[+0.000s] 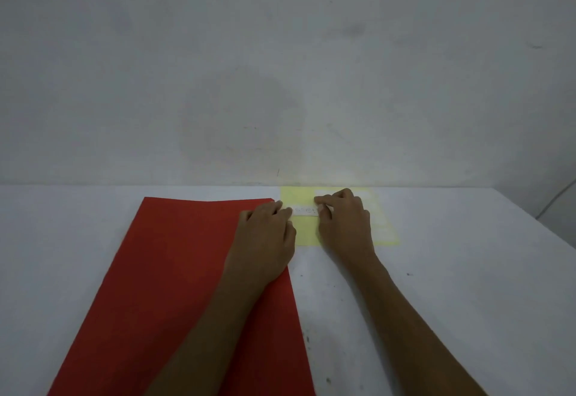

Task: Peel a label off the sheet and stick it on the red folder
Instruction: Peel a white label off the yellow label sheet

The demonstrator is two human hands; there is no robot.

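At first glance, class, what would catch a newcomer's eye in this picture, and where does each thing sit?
The big red folder lies flat on the white table, filling the lower left. Beside its far right corner lies a pale yellow label sheet, close to the wall. Over that sheet the left hand and right hand pinch the two ends of a small white label with writing on it.

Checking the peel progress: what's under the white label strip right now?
The label lies over the yellow backing sheet, held at its ends by the left hand and right hand. Whether it's lifted is unclear; fingers cover its ends.
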